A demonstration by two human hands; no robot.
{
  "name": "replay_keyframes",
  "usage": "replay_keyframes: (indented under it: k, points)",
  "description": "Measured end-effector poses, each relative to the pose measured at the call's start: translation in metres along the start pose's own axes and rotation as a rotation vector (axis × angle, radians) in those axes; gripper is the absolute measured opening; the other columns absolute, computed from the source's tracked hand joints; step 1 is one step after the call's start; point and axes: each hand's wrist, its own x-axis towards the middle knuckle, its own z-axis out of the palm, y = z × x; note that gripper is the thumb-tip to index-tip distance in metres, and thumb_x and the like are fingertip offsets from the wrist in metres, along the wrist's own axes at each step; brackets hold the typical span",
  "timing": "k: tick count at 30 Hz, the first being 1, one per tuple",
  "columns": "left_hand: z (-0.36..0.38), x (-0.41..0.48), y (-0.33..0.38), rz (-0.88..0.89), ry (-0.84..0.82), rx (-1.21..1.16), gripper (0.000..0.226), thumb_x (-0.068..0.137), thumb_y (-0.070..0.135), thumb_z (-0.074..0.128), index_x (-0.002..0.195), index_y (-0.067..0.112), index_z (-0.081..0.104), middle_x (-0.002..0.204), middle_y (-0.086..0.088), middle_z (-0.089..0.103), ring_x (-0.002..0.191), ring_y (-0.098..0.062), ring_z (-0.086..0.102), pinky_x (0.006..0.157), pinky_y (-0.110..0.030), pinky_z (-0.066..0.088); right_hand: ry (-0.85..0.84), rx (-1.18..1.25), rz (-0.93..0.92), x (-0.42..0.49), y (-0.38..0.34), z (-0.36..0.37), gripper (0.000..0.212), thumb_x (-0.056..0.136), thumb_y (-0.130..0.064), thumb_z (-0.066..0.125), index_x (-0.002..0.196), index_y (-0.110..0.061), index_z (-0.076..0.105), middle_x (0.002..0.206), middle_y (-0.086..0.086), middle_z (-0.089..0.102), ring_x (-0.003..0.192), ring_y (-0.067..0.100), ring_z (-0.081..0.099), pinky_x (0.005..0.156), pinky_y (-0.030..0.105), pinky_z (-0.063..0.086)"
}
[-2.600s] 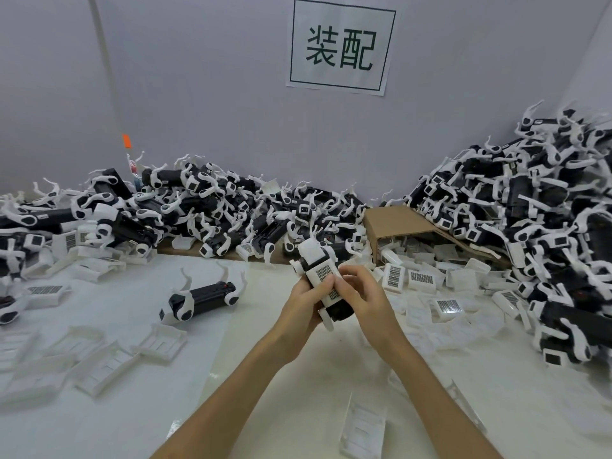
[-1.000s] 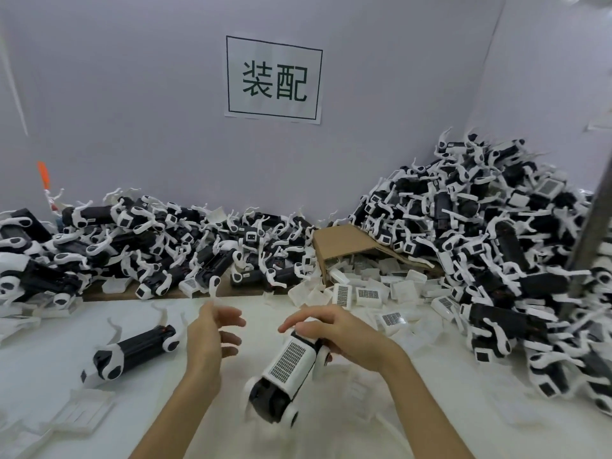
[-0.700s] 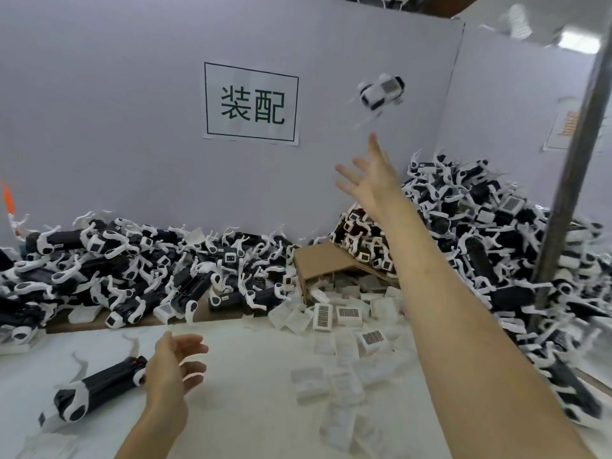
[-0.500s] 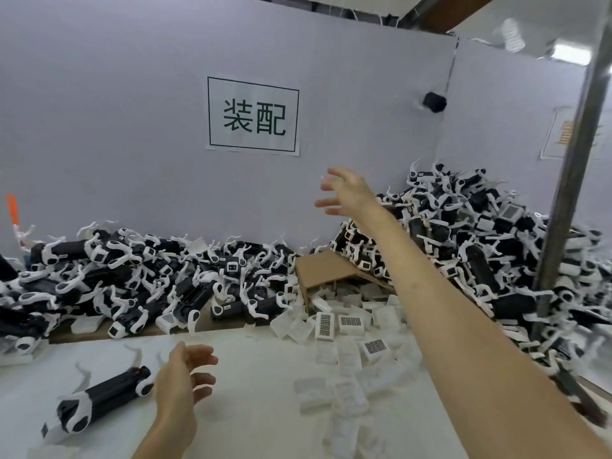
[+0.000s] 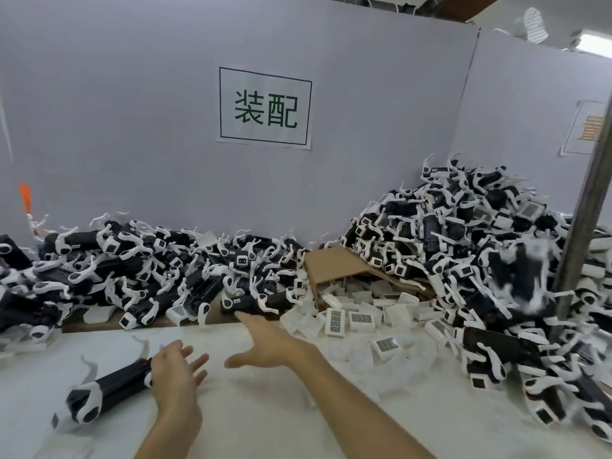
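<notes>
Our hands are empty, fingers spread: left hand (image 5: 175, 369) just beside a lone black-and-white part (image 5: 109, 387) on the tabletop (image 5: 265, 415), right hand (image 5: 266, 347) stretched toward the back pile (image 5: 198, 279).

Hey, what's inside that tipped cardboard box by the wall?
Small white covers spill from the mouth of the cardboard box onto the table; deeper inside is hidden by its brown top.

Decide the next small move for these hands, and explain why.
Probably the left hand should grip the lone black-and-white unit: the unit lies right beside that hand, and both that hand and the right hand are open and empty.
</notes>
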Motion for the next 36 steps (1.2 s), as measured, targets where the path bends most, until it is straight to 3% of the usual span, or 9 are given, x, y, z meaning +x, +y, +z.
replay_keyframes:
  k: [5,8,11,17,20,23,28,33,36]
  points:
    - [-0.004,0.005,-0.002,0.022,0.101,-0.056,0.024,0.103,0.017,0.043,0.126,0.009,0.046,0.117,-0.009,0.056,0.092,-0.030,0.062,0.064,-0.031,0.047,-0.026,-0.148,-0.015,0.004,-0.008,0.029,0.065,0.091,-0.050,0.065,0.148,-0.024,0.044,0.155,0.004,0.039,0.142,0.028,0.035,0.115,0.051,0.024]
    - [-0.006,0.006,-0.001,0.175,0.219,0.026,0.036,0.097,0.011,0.056,0.130,0.014,0.042,0.116,-0.008,0.053,0.091,-0.026,0.057,0.076,-0.041,0.049,-0.009,-0.035,-0.021,-0.001,-0.006,0.030,0.075,0.089,-0.047,0.069,0.151,-0.026,0.034,0.159,0.001,0.030,0.142,0.028,0.036,0.116,0.050,0.029]
    - [-0.012,0.010,-0.003,0.319,0.282,0.254,0.056,0.090,0.008,0.063,0.142,0.018,0.045,0.136,-0.010,0.050,0.106,-0.029,0.054,0.095,-0.051,0.046,0.008,0.056,-0.015,-0.007,-0.005,0.030,0.087,0.088,-0.048,0.070,0.156,-0.029,0.019,0.164,-0.003,0.020,0.145,0.029,0.032,0.116,0.052,0.031]
    - [-0.016,0.007,-0.005,0.373,0.065,0.818,0.046,0.088,0.017,0.063,0.133,0.030,0.061,0.124,-0.010,0.066,0.123,-0.035,0.045,0.102,-0.047,0.041,0.022,0.076,-0.059,-0.013,-0.009,0.038,0.088,0.090,-0.047,0.068,0.158,-0.033,0.014,0.165,-0.005,0.019,0.150,0.023,0.024,0.121,0.049,0.019]
    - [-0.016,0.002,-0.009,0.471,-0.024,1.061,0.047,0.090,0.018,0.063,0.137,0.022,0.056,0.119,-0.004,0.069,0.124,-0.031,0.046,0.096,-0.045,0.041,0.040,0.188,-0.070,-0.018,-0.016,0.042,0.081,0.090,-0.037,0.070,0.156,-0.033,0.024,0.161,-0.004,0.032,0.147,0.021,0.031,0.120,0.048,0.025]
    - [-0.016,0.001,-0.014,0.591,-0.048,1.123,0.031,0.093,0.011,0.058,0.121,0.017,0.070,0.104,-0.008,0.072,0.112,-0.031,0.054,0.082,-0.042,0.047,0.010,0.300,-0.047,-0.025,-0.021,0.041,0.071,0.089,-0.027,0.070,0.151,-0.030,0.035,0.153,-0.002,0.044,0.140,0.018,0.042,0.114,0.040,0.036]
    - [-0.016,-0.001,-0.007,0.689,-0.084,0.987,0.018,0.096,0.010,0.060,0.100,0.016,0.077,0.087,0.000,0.073,0.085,-0.023,0.064,0.069,-0.032,0.042,-0.017,0.369,-0.059,-0.047,-0.010,0.029,0.075,0.089,-0.036,0.072,0.152,-0.029,0.033,0.156,-0.008,0.037,0.139,0.012,0.040,0.110,0.034,0.039]
    - [-0.002,-0.019,0.005,0.591,-0.477,0.457,0.024,0.098,0.003,0.058,0.091,0.018,0.076,0.085,0.004,0.078,0.083,-0.013,0.072,0.069,-0.018,0.055,0.149,0.372,-0.025,-0.070,0.013,0.019,0.087,0.085,-0.043,0.076,0.154,-0.034,0.024,0.160,-0.011,0.026,0.142,0.013,0.036,0.109,0.032,0.038]
    - [0.001,-0.026,0.012,0.431,-0.661,0.223,0.030,0.102,0.009,0.052,0.091,0.019,0.078,0.099,-0.003,0.078,0.090,-0.013,0.073,0.073,-0.019,0.056,0.212,0.513,-0.023,-0.079,0.022,0.019,0.087,0.080,-0.046,0.080,0.150,-0.043,0.029,0.151,-0.015,0.036,0.129,0.011,0.049,0.091,0.022,0.044]
